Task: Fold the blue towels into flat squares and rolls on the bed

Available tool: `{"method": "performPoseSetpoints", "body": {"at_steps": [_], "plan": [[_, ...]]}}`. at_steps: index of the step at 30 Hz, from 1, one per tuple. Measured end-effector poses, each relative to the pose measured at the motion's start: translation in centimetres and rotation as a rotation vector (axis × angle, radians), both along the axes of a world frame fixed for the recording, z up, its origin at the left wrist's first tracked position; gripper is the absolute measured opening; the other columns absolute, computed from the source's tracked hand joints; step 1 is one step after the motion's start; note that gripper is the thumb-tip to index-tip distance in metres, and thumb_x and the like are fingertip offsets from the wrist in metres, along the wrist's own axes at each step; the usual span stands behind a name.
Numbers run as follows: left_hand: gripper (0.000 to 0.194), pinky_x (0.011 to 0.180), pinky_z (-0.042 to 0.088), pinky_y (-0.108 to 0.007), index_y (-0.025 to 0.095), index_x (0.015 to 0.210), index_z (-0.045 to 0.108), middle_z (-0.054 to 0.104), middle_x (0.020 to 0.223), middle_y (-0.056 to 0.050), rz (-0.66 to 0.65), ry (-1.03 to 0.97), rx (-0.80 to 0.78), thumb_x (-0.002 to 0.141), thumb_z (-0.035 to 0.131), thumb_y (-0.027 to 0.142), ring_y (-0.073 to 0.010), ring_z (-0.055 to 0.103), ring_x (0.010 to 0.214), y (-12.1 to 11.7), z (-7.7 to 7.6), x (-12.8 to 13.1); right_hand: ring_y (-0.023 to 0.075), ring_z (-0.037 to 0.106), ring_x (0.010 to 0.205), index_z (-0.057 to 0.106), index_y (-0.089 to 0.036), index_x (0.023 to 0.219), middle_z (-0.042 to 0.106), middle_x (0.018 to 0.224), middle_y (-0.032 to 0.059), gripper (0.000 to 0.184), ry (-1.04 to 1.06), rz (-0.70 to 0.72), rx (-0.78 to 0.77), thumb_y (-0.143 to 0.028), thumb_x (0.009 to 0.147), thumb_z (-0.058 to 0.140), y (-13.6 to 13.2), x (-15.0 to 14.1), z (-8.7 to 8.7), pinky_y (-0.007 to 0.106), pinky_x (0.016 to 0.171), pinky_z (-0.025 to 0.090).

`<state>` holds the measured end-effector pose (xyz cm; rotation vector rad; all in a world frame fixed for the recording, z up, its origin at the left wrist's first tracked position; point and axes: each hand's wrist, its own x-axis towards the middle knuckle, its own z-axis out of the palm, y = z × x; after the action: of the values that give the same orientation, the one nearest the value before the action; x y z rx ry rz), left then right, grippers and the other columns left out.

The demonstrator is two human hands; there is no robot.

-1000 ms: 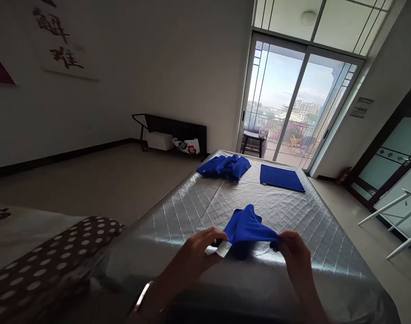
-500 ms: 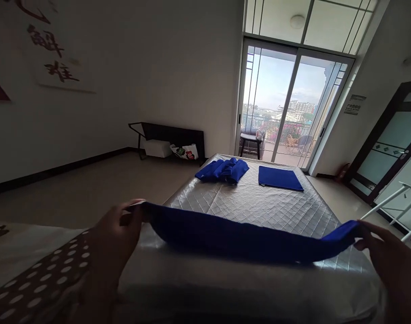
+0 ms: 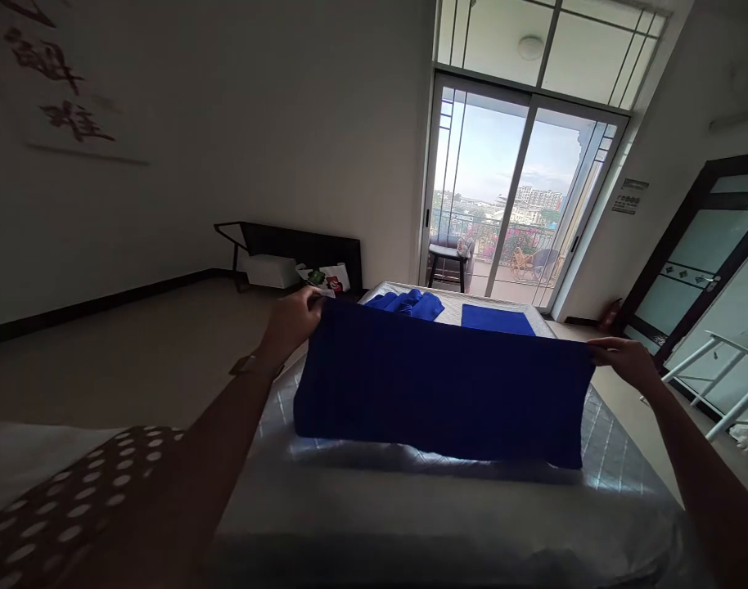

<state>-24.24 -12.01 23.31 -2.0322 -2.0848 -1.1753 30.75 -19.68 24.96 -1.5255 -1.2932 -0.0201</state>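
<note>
A dark blue cloth (image 3: 441, 384) hangs stretched between my two hands, its lower edge at or just above the silver quilted mattress cover (image 3: 349, 507). My left hand (image 3: 294, 323) pinches its upper left corner. At the upper right corner, the fingers of my right hand (image 3: 625, 360) are closed on the fabric. Behind the cloth, a crumpled blue cloth pile (image 3: 407, 303) lies on the far left of the mattress. A flat blue cloth (image 3: 497, 320) lies to the right of that pile, its near part hidden by the held cloth.
On the left is brown polka-dot bedding (image 3: 85, 491). A black bench (image 3: 300, 249) with a white box (image 3: 271, 271) stands by the wall. Beyond the mattress is a sliding glass door (image 3: 521, 196). A white-legged table (image 3: 727, 348) stands at the right.
Both hands have risen and reached forward with the blue cloth. The cloth, sagging before, now hangs taut and spread, covering part of the far cloths.
</note>
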Motion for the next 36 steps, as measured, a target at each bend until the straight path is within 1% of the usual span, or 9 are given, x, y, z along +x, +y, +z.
{"method": "performPoseSetpoints", "body": {"at_steps": [3, 5, 8, 11, 17, 20, 23, 31, 36], "plan": [[0.045, 0.099, 0.047, -0.036, 0.003, 0.125, 0.059, 0.071, 0.119, -0.012, 0.05, -0.079, 0.072, 0.099, 0.044, 0.037, -0.0226, 0.065, 0.111, 0.7, 2.0, 0.2, 0.0232, 0.07, 0.065, 0.078, -0.019, 0.078, 0.075, 0.07, 0.0069, 0.029, -0.076, 0.016, -0.163, -0.048, 0.08, 0.072, 1.1, 0.6, 1.6, 0.036, 0.064, 0.053], [0.043, 0.101, 0.047, -0.036, 0.007, 0.123, 0.059, 0.071, 0.12, -0.01, 0.103, -0.177, 0.142, 0.097, 0.047, 0.038, -0.0211, 0.064, 0.111, 0.1, 2.5, 0.0, 0.0228, 0.07, 0.072, 0.079, -0.019, 0.08, 0.076, 0.074, 0.0077, 0.026, -0.145, -0.051, -0.176, -0.044, 0.08, 0.073, 0.8, 1.1, 2.2, 0.034, 0.069, 0.051], [0.034, 0.1, 0.048, -0.034, 0.014, 0.114, 0.063, 0.073, 0.114, -0.004, 0.181, -0.283, 0.212, 0.09, 0.055, 0.037, -0.0192, 0.065, 0.107, -1.5, 1.1, -0.6, 0.0219, 0.071, 0.08, 0.08, -0.019, 0.091, 0.078, 0.084, 0.0094, 0.026, -0.155, -0.1, -0.134, -0.041, 0.08, 0.073, -0.6, 1.8, 1.5, 0.032, 0.072, 0.049], [0.027, 0.097, 0.05, -0.032, 0.02, 0.103, 0.065, 0.075, 0.106, 0.0, 0.177, -0.306, 0.184, 0.083, 0.06, 0.037, -0.0192, 0.067, 0.104, -3.3, -3.4, -1.7, 0.0221, 0.072, 0.078, 0.079, -0.021, 0.087, 0.078, 0.087, 0.0079, 0.028, -0.066, -0.043, -0.134, -0.046, 0.074, 0.077, -2.2, 2.2, -2.1, 0.032, 0.07, 0.052], [0.02, 0.078, 0.054, -0.03, 0.024, 0.089, 0.064, 0.078, 0.091, -0.004, 0.001, -0.12, -0.178, 0.074, 0.055, 0.034, -0.0249, 0.074, 0.088, -5.1, -15.2, -3.6, 0.0282, 0.073, 0.075, 0.077, -0.025, 0.068, 0.079, 0.083, 0.0062, 0.026, 0.105, 0.19, -0.31, -0.049, 0.058, 0.077, -4.0, 1.5, -13.3, 0.04, 0.073, 0.058], [0.015, 0.075, 0.054, -0.028, 0.026, 0.083, 0.061, 0.078, 0.091, -0.003, -0.098, 0.016, -0.235, 0.073, 0.052, 0.032, -0.0238, 0.074, 0.083, -5.5, -18.4, -4.0, 0.0303, 0.074, 0.08, 0.077, -0.027, 0.065, 0.079, 0.084, 0.0057, 0.02, 0.084, 0.223, -0.389, -0.045, 0.06, 0.07, -4.4, 1.0, -16.8, 0.044, 0.082, 0.058], [0.017, 0.076, 0.053, -0.028, 0.026, 0.086, 0.061, 0.078, 0.098, -0.004, -0.116, 0.102, -0.241, 0.076, 0.05, 0.033, -0.0235, 0.073, 0.087, -5.9, -19.4, -4.4, 0.0303, 0.074, 0.085, 0.077, -0.027, 0.067, 0.079, 0.09, 0.006, 0.021, 0.036, 0.206, -0.395, -0.044, 0.064, 0.065, -4.8, 1.1, -17.9, 0.043, 0.087, 0.057], [0.038, 0.081, 0.054, -0.032, 0.024, 0.11, 0.067, 0.074, 0.119, -0.007, -0.114, 0.203, -0.368, 0.084, 0.044, 0.038, -0.0249, 0.071, 0.101, -8.1, -20.6, -4.9, 0.0266, 0.074, 0.079, 0.075, -0.028, 0.071, 0.079, 0.096, 0.0054, 0.024, -0.169, 0.223, -0.447, -0.046, 0.071, 0.059, -6.5, 3.2, -17.8, 0.039, 0.08, 0.061], [0.037, 0.092, 0.052, -0.041, 0.028, 0.103, 0.074, 0.077, 0.111, -0.005, -0.157, 0.342, -0.362, 0.081, 0.048, 0.042, -0.0296, 0.07, 0.104, -10.0, -20.5, -5.3, 0.0251, 0.073, 0.077, 0.076, -0.028, 0.077, 0.078, 0.092, 0.0064, 0.028, -0.299, 0.25, -0.598, -0.048, 0.074, 0.058, -8.5, 4.8, -18.2, 0.034, 0.074, 0.06]]}}
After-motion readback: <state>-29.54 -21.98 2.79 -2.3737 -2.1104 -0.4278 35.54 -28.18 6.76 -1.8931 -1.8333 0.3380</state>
